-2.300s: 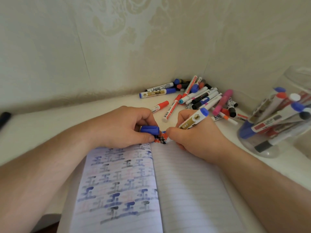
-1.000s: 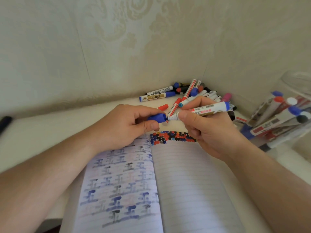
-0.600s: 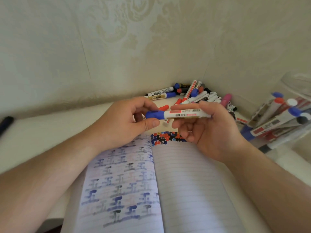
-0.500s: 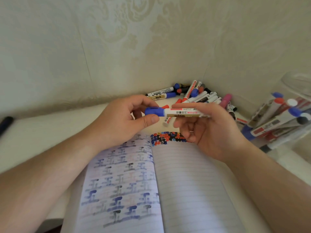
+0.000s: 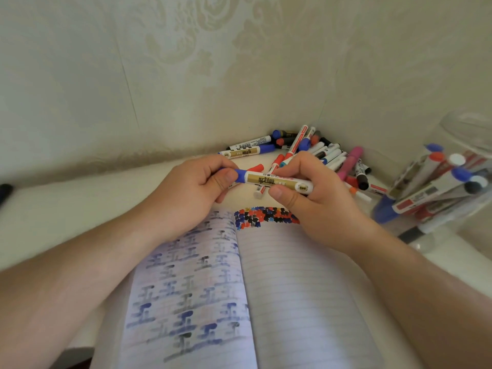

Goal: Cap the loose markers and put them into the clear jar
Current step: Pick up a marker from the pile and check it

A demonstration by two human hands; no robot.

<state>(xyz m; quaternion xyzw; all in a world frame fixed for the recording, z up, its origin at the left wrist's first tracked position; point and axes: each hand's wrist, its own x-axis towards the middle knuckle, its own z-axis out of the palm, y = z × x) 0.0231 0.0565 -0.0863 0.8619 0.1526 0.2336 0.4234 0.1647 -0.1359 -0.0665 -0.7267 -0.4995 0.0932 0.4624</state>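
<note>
Both hands (image 5: pixel 255 187) grip one marker (image 5: pixel 277 181), hiding its blue cap (image 5: pixel 241 174).

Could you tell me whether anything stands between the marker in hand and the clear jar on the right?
Nothing visible does: the marker, held by both hands, has open air across to the clear jar.
</note>
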